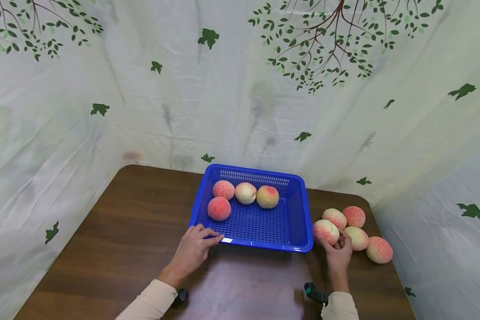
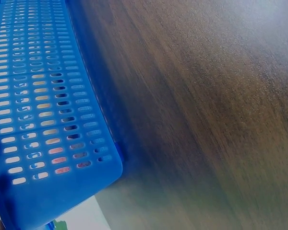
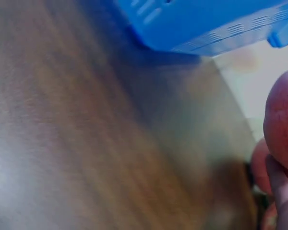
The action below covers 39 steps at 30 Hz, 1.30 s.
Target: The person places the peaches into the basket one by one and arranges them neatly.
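Observation:
A blue plastic basket with slotted sides stands on the table, several peaches inside toward its back and left. My left hand grips the basket's rim at the near left corner, thumb lying along the front edge. At the basket's right side, my right hand holds a pale pink peach between thumb and fingers. In the right wrist view that peach appears at the right edge, with a fingertip against its underside. Other loose peaches, among them a yellowish one and a redder one, lie beyond the right hand.
The brown wooden table extends left of and in front of the basket. A white cloth with printed leaves hangs behind and at both sides. Dark straps with devices are worn on the wrists.

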### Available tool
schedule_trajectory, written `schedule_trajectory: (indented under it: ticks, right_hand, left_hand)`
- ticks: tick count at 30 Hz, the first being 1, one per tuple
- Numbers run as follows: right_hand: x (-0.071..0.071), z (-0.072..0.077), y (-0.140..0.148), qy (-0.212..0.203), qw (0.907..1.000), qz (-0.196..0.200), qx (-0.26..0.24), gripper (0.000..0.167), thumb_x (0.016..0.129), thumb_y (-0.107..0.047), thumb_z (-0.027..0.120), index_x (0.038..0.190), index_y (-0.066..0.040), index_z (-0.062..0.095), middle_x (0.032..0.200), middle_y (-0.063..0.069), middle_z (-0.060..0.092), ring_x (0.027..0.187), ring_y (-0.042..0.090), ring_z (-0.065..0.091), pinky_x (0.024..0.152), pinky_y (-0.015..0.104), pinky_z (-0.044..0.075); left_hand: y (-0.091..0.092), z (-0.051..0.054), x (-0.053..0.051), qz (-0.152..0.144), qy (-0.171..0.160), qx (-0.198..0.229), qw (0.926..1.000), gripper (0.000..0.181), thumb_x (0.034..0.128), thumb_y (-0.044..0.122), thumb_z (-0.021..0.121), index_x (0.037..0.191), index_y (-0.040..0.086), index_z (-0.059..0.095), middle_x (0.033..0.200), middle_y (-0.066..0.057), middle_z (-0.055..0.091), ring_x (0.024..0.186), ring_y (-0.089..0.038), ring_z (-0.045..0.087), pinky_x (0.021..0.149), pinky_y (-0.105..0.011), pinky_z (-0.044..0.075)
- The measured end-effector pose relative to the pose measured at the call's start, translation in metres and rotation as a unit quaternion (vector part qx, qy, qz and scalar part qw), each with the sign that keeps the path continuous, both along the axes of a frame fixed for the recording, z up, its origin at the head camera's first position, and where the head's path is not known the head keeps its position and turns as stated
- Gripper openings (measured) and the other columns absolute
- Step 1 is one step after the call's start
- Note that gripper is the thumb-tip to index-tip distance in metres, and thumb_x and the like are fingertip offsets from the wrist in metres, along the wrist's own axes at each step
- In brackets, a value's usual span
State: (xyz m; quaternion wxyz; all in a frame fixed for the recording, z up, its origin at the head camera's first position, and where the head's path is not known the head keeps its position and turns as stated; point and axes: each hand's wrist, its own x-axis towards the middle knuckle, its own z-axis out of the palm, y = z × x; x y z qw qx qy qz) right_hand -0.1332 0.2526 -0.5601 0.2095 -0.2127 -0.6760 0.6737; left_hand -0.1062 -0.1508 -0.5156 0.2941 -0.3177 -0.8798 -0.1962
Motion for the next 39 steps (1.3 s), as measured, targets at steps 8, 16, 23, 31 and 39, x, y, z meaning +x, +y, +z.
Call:
schedule_trajectory:
  ticks: [8, 16, 23, 31, 39]
  right_hand:
    - [0.003, 0.028, 0.004, 0.012, 0.9997, 0.022, -0.003, 0.065, 0.078, 0.003, 0.076, 0.132, -0.002, 0.04, 0.12, -0.003, 0.048, 0.107, 0.006, 0.05, 0.078, 0.008, 0.045]
    - [0.0, 0.06, 0.004, 0.012, 0.9986, 0.049, 0.014, 0.065, 0.082, -0.002, 0.075, 0.138, -0.007, 0.043, 0.125, -0.004, 0.045, 0.107, 0.012, 0.051, 0.078, 0.009, 0.045]
    - [-0.009, 0.086, -0.01, 0.003, 0.9961, 0.08, 0.037, 0.067, 0.08, -0.01, 0.078, 0.138, -0.009, 0.047, 0.125, -0.003, 0.048, 0.107, 0.014, 0.049, 0.081, 0.01, 0.045]
    - [-0.024, 0.106, -0.042, 0.034, 0.991, 0.124, 0.037, 0.066, 0.079, -0.004, 0.078, 0.136, -0.006, 0.047, 0.124, 0.001, 0.052, 0.108, 0.015, 0.05, 0.085, 0.014, 0.045]
    - [-0.044, 0.112, -0.075, 0.032, 0.9803, 0.195, 0.012, 0.069, 0.08, 0.001, 0.075, 0.139, -0.004, 0.041, 0.134, 0.011, 0.048, 0.117, 0.019, 0.05, 0.087, 0.016, 0.046]
  left_hand:
    - [0.001, 0.0, 0.0, 0.0, -0.005, 0.0, 1.0, 0.034, 0.0728, -0.006, 0.069, 0.096, 0.016, 0.079, 0.088, 0.003, 0.069, 0.074, -0.016, 0.051, 0.063, -0.03, 0.038]
    - [0.0, -0.004, -0.004, -0.004, 0.024, 0.006, 0.9997, 0.033, 0.0735, -0.005, 0.065, 0.093, 0.017, 0.08, 0.087, 0.005, 0.068, 0.072, -0.015, 0.05, 0.061, -0.029, 0.036]
    - [0.0, -0.004, -0.004, -0.005, 0.021, 0.003, 0.9998, 0.033, 0.0749, -0.004, 0.065, 0.094, 0.018, 0.08, 0.087, 0.005, 0.068, 0.073, -0.015, 0.05, 0.061, -0.029, 0.035]
    - [-0.001, -0.004, -0.005, -0.001, 0.025, 0.005, 0.9997, 0.034, 0.0747, -0.005, 0.064, 0.094, 0.018, 0.08, 0.087, 0.005, 0.068, 0.072, -0.015, 0.05, 0.061, -0.029, 0.036]
    - [0.0, -0.005, -0.004, 0.001, 0.03, 0.005, 0.9995, 0.037, 0.0733, -0.006, 0.061, 0.093, 0.019, 0.08, 0.087, 0.005, 0.067, 0.072, -0.015, 0.05, 0.061, -0.029, 0.035]
